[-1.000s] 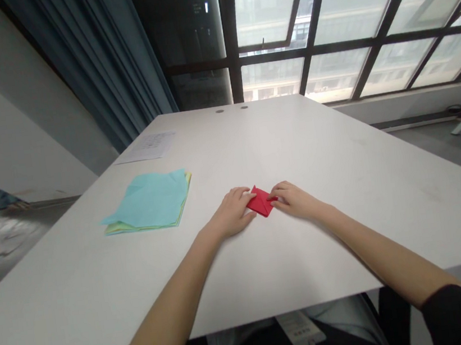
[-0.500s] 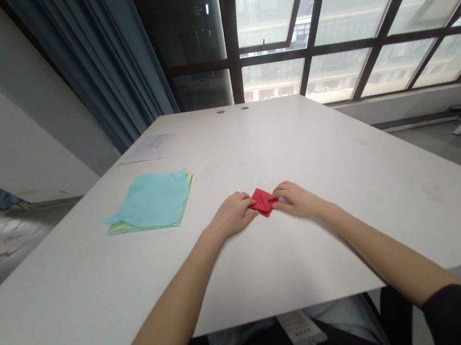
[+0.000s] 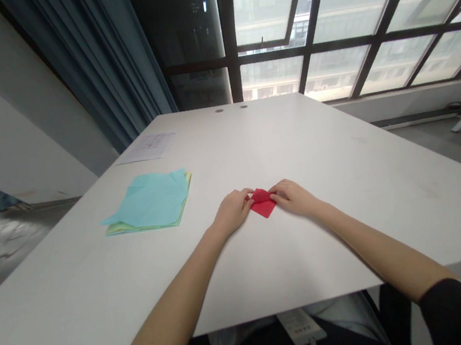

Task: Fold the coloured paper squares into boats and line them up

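A: See any change in the red paper point(image 3: 265, 209)?

B: Yes. See a crossways edge now, in place of the lengthwise seam of half a second ago. Also see a plain triangle below that edge, pointing near.

A: Meaning what for the folding?

B: Probably a flap lifted or turned, with the folding still unfinished. Can't tell which.

A: Located where?

B: At the near middle of the white desk point(image 3: 295, 147), between left hand point(image 3: 232, 211) and right hand point(image 3: 295, 197). Well right of the stack of coloured sheets point(image 3: 153, 199).

A: And gripped how?

B: Pinched on both sides: left corner between left thumb and fingers, right corner likewise by the right.

A: Hidden or unclear?

B: Both side corners, under fingertips; the underside and inner layers too. Can't tell whether flat or slightly raised. Can't read the printed sheet point(image 3: 146, 148) at far left or the badge point(image 3: 302, 327) below the near edge.
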The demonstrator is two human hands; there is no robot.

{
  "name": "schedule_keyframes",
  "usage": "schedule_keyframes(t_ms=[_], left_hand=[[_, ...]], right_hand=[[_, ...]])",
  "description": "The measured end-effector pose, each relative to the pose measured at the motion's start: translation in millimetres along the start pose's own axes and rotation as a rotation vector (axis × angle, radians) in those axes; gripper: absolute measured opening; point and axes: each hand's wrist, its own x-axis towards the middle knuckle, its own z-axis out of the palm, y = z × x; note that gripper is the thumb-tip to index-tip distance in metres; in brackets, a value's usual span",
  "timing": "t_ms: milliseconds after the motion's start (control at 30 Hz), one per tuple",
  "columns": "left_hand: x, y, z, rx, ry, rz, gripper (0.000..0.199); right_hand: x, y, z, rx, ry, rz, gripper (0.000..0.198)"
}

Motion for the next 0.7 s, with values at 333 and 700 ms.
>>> schedule_keyframes(t_ms=[333, 700], left_hand=[[3.4, 6.5, 0.7, 0.168, -0.016, 0.039, 0.026], [8.5, 7.1, 6.2, 0.209, -0.095, 0.215, 0.026]], right_hand=[[2.7, 1.0, 8.8, 0.027, 0.065, 0.099, 0.026], [2.8, 0.6, 8.1, -0.089, 0.039, 0.024, 0.024]])
